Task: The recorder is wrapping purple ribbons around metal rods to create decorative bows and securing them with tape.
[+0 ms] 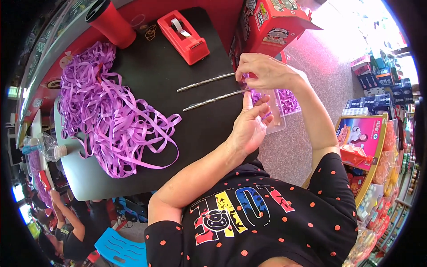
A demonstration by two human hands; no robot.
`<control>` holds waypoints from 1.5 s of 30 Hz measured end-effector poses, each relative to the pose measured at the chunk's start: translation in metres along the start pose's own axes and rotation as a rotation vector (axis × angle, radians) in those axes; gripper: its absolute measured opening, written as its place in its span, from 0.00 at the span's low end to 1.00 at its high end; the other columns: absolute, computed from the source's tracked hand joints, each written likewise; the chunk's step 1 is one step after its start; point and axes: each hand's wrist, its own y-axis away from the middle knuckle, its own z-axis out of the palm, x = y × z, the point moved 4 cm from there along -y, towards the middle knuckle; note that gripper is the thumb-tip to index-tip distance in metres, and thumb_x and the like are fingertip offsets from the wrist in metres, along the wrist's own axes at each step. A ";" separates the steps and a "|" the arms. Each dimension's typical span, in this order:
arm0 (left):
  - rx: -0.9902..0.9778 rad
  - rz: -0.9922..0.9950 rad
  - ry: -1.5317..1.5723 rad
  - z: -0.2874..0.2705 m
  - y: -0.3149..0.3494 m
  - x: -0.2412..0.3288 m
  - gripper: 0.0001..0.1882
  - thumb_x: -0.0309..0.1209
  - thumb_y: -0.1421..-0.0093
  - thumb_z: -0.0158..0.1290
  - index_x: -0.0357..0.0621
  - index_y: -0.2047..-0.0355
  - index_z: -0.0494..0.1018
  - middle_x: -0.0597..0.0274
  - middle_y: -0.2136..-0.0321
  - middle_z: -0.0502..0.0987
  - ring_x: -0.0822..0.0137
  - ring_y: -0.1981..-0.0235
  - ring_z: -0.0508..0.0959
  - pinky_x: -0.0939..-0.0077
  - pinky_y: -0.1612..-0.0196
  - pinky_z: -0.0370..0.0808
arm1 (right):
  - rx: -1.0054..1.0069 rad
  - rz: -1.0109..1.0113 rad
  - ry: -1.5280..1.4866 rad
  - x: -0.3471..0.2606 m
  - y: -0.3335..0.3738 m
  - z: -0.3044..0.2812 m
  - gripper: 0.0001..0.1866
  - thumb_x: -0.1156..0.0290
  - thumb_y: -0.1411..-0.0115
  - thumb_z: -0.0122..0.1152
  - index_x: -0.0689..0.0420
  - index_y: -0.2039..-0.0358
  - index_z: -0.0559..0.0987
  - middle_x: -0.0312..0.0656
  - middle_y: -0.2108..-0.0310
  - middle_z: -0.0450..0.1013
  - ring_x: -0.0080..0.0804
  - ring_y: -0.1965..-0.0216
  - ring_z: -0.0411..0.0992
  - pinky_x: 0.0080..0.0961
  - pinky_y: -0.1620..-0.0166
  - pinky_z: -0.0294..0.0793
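Two slim twisted metal rods (206, 82) stick out side by side over the black tabletop, apart from each other. At their right ends my right hand (269, 72) is closed, thumb and fingers pinching purple ribbon at the end of the upper rod. Below it my left hand (253, 124) has its palm turned up. Its index finger reaches to the lower rod's end, and the other fingers are loosely bent and apart, next to the purple ribbon (255, 96). How the rods are held up is hidden behind my hands. A large tangled heap of purple ribbon (111, 120) covers the table's left side.
On the table (155, 80) stand a red tape dispenser (184, 38) and a red tumbler (111, 24), near rubber bands (151, 32). A clear plastic box (278, 127) with purple pieces is beyond my hands. A red carton (273, 22), a blue stool (120, 247) and another person (66, 231) surround the table.
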 end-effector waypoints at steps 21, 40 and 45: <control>0.043 0.009 0.036 -0.003 0.001 -0.003 0.42 0.26 0.40 0.50 0.66 0.33 0.39 0.68 0.52 0.67 0.78 0.61 0.68 0.72 0.54 0.64 | 0.098 -0.134 0.045 0.026 0.026 -0.008 0.05 0.77 0.50 0.60 0.56 0.70 0.79 0.39 0.67 0.65 0.34 0.62 0.69 0.30 0.57 0.69; 0.010 0.036 0.062 0.015 0.010 -0.005 0.26 0.24 0.39 0.46 0.60 0.42 0.57 0.67 0.61 0.70 0.72 0.64 0.72 0.70 0.63 0.71 | 0.347 0.210 -0.260 0.016 0.021 0.004 0.13 0.74 0.45 0.61 0.59 0.57 0.79 0.39 0.66 0.75 0.27 0.63 0.72 0.25 0.55 0.71; -0.052 0.027 -0.136 0.036 0.059 0.012 0.34 0.28 0.37 0.46 0.52 0.33 0.46 0.65 0.58 0.71 0.71 0.56 0.71 0.71 0.53 0.68 | 0.010 0.298 -0.705 0.051 0.001 0.026 0.09 0.75 0.45 0.62 0.65 0.63 0.78 0.32 0.71 0.74 0.14 0.70 0.69 0.14 0.67 0.68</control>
